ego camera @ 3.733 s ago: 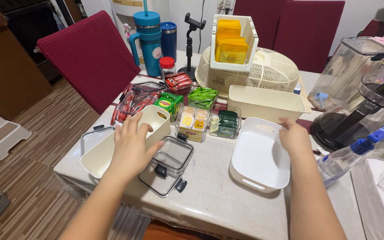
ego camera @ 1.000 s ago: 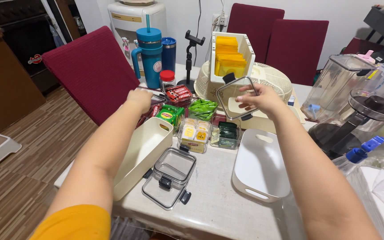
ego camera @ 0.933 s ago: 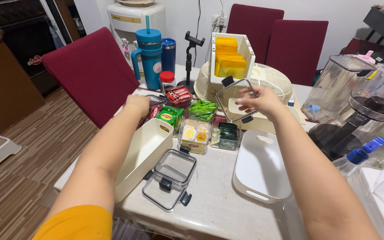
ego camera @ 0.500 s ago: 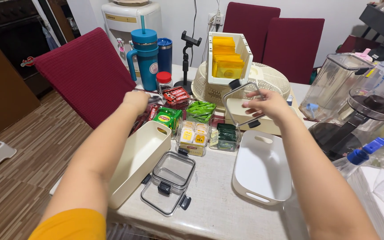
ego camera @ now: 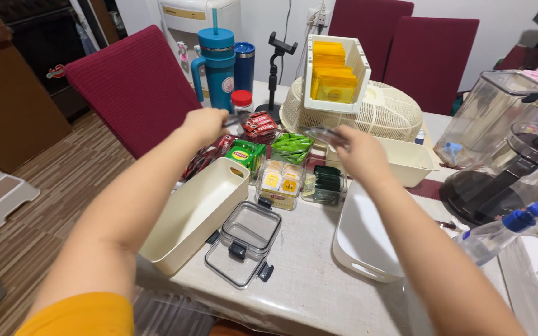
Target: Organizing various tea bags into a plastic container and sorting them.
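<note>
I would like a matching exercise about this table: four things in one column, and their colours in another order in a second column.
Things:
1. tumbler with straw
2. chair cover
3. packets in the upright bin
4. packets in the clear box

Colours:
a. yellow
b. green
c. blue
d. dark red

Pairs: 1-c, 2-d, 3-a, 4-b

The clear lid (ego camera: 322,133) in the right hand (ego camera: 357,153) looked like glossy, see-through plastic, as did the lidded container (ego camera: 244,242) with its black clasps. The long cream bin (ego camera: 195,211) was matt plastic (smooth-walled). The table (ego camera: 300,274) wore a shiny film over pale cloth; the chair (ego camera: 133,87) had ribbed maroon fabric.
</note>
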